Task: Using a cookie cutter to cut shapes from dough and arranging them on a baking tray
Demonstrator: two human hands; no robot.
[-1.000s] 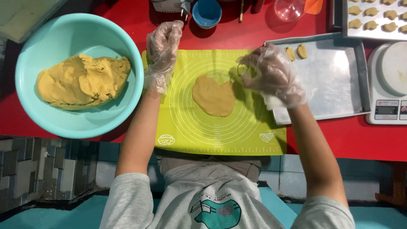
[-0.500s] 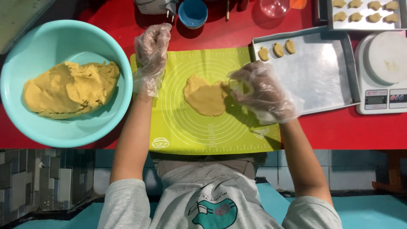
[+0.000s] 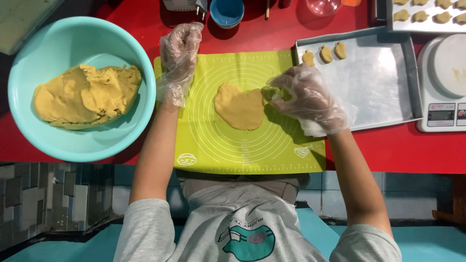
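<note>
Flattened dough disc [image 3: 240, 106] lies near centre of green silicone mat [image 3: 228, 140] on red table [image 3: 403, 150]. Right hand [image 3: 306, 97], in clear plastic glove, fingers closed narrowly around small green cutter [image 3: 272, 91] at disc's right edge. Left hand [image 3: 179, 56], gloved, lies flat and open on mat's upper left corner, holding nothing. Turquoise bowl [image 3: 29, 126], left of mat: one large dough mass [image 3: 87, 96]. Metal tray [image 3: 383, 87], right of mat: three cut dough shapes [image 3: 324, 53] in far-left corner. Scale [image 3: 444, 82] beside tray. Small blue cup [image 3: 226, 10] at far edge; contents not visible.
</note>
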